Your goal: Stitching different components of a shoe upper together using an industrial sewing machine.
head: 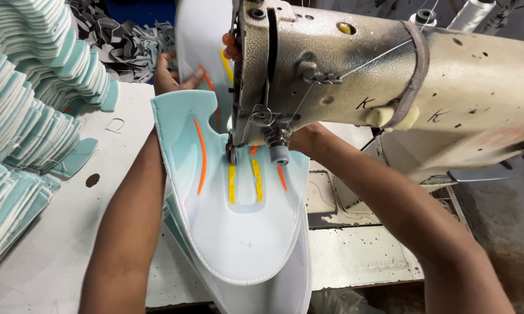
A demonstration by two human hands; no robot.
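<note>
**Two hands feeding a shoe upper under the needle**

Both your hands are on the mint and white shoe upper point(233, 215). Left hand point(172, 75) lies spread, fingers on its far edge behind the sewing machine head point(332, 64). Right hand point(302, 136) is mostly hidden by the head; its grip cannot be told. Upper sits beneath the presser foot point(233, 152): stitching step, judged. Next move needs steady, even guiding. Stacked foam pieces point(24, 104) lie left.
</note>
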